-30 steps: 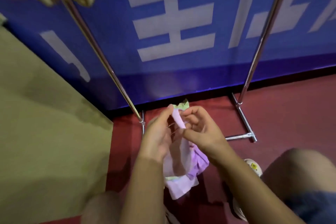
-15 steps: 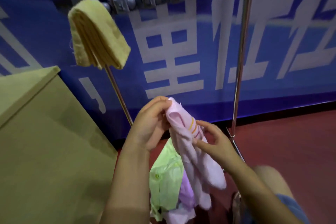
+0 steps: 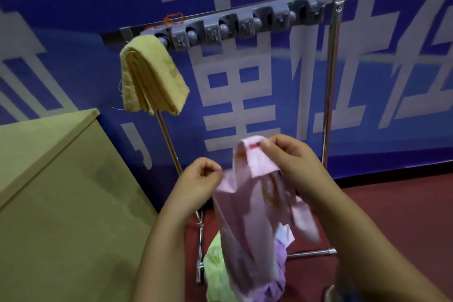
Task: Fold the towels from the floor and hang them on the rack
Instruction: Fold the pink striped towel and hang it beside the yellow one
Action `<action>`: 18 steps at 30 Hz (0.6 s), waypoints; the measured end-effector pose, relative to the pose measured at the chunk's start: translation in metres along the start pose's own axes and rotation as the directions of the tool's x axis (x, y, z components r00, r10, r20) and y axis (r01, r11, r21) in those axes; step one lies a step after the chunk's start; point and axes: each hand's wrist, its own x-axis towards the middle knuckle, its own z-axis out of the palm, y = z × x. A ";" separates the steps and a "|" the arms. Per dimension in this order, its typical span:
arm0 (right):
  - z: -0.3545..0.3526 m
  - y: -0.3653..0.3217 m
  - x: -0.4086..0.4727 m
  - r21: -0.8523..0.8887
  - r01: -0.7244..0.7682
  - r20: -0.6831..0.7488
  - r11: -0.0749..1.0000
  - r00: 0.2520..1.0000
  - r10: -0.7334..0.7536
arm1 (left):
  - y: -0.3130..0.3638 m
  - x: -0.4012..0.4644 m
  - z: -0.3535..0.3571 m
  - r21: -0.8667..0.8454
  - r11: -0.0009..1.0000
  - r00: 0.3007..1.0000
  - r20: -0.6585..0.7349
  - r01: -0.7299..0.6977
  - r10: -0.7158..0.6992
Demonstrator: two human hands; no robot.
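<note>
The pink towel (image 3: 247, 203) is pinched by the right hand (image 3: 291, 162) and gripped by the left hand (image 3: 198, 179) below the rack (image 3: 245, 24); its edges should be matched before it is hung.

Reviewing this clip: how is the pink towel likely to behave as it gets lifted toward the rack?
Probably floppy: the pink towel sags in loose folds below the right hand and left hand. Likely light, since fingertip pinches carry it. Its loose ends may swing or unfold.
</note>
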 end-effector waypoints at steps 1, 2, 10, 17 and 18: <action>0.006 -0.009 0.003 -0.023 -0.007 0.047 1.000 0.999 0.008 | 0.002 -0.005 -0.001 -0.014 0.998 0.998 -0.026 -0.060 0.059; 0.011 -0.014 0.006 -0.071 -0.006 0.096 0.997 0.995 0.013 | 0.005 -0.011 -0.003 -0.086 0.984 0.987 -0.048 -0.154 0.150; 0.036 -0.029 0.023 -0.026 -0.067 0.224 0.997 0.972 0.071 | 0.025 -0.026 -0.022 -0.081 0.814 0.810 0.087 -0.575 0.581; 0.028 -0.027 0.025 0.069 -0.089 0.322 0.994 0.945 0.062 | 0.035 -0.012 -0.026 -0.141 0.804 0.811 0.008 -0.578 0.585; 0.028 -0.026 0.025 0.063 -0.068 0.318 0.996 0.947 0.045 | 0.038 -0.012 -0.025 -0.159 0.803 0.815 -0.021 -0.575 0.579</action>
